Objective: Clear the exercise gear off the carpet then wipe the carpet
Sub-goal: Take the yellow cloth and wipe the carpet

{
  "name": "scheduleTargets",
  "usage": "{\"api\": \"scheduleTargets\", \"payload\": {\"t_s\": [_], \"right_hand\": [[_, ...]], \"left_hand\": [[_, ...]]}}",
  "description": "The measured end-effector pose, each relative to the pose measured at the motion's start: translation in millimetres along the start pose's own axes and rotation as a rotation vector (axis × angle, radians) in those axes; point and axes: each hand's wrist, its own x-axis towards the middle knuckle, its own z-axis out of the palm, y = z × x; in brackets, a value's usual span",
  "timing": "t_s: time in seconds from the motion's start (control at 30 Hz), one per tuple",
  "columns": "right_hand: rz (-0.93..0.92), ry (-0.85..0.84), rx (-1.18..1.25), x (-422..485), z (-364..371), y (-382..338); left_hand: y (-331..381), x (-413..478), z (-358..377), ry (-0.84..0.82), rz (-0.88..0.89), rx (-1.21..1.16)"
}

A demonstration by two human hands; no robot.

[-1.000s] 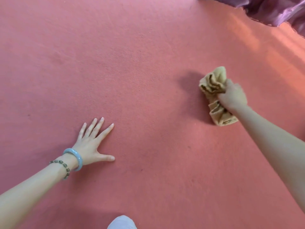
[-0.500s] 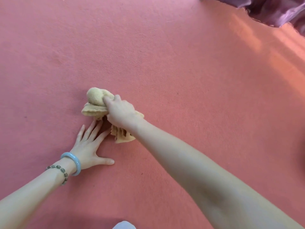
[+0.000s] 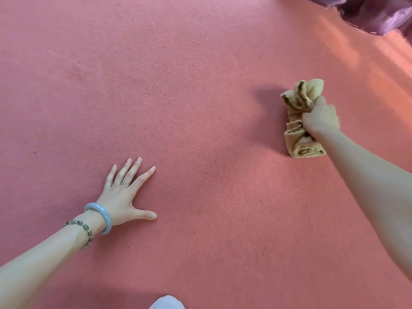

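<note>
The left hand lies flat on the red carpet, fingers straight and fanned, thumb thrown out to the side, holding nothing. Laid like that it reads as a prop, taking the person's weight as they lean out over the floor. A pale blue bangle and a string of dark beads sit on that wrist. The right hand is well apart from it, reached out to the right and further forward, its fingers curled tight round the middle of a bunched tan cloth. Gripping it at the waist leaves one crumpled end sticking out past the knuckles and a rolled end lying on the carpet just beside the wrist, which makes the wad a firm pad to press and drag. No exercise gear shows between or around the hands, so I judge the clearing done and the wiping under way, the arm near the outer reach of a stroke. Beyond the right hand, purple fabric overlaps the carpet's far edge. Something pale peeks in between the forearms, too cropped to name
</note>
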Motion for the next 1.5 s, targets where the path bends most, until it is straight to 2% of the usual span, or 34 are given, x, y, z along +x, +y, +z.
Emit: {"api": "scheduleTargets", "payload": {"t_s": [0.1,0.23,0.3,0.37,0.47,0.57,0.73,0.87,0.93,1.0,1.27,1.37,1.5], "right_hand": [[-0.158,-0.054,0.002,-30,16,-59],[-0.62,-0.232,-0.015,-130,47,-141],[-0.865,-0.337,-0.03,-191,58,-158],[-1.016,-0.445,0.003,-233,63,-155],[-0.941,-0.481,0.076,-226,61,-126],[-0.665,-0.447,0.108,-169,46,-66],[-0.298,-0.193,-0.074,-87,6,89],[0.026,-0.104,-0.203,-77,-29,178],[-0.045,-0.089,-0.236,-93,-26,179],[-0.279,-0.143,-0.211,-125,-11,155],[-0.808,-0.558,0.025,-295,31,32],[-0.786,-0.608,0.13,-296,25,13],[-0.707,-0.478,0.265,-246,-9,-2]], "left_hand": [[1,1,1,0.008,0.009,-0.009],[2,0,-1,0.009,0.004,-0.007],[3,0,-2,0.019,0.002,-0.002],[4,0,-3,0.016,-0.002,-0.017],[4,0,-2,0.024,0.014,-0.007],[2,0,-1,0.034,0.001,-0.034],[2,0,-2,0.015,-0.011,-0.02],[2,0,-4,0.004,-0.023,0.003],[2,0,-4,0.0,-0.023,0.02],[3,1,-4,0.008,-0.026,0.028],[17,-4,-17,-0.02,-0.085,0.102],[27,-8,-22,-0.025,-0.103,0.141],[49,-13,-41,0.044,-0.098,-0.019]]}}
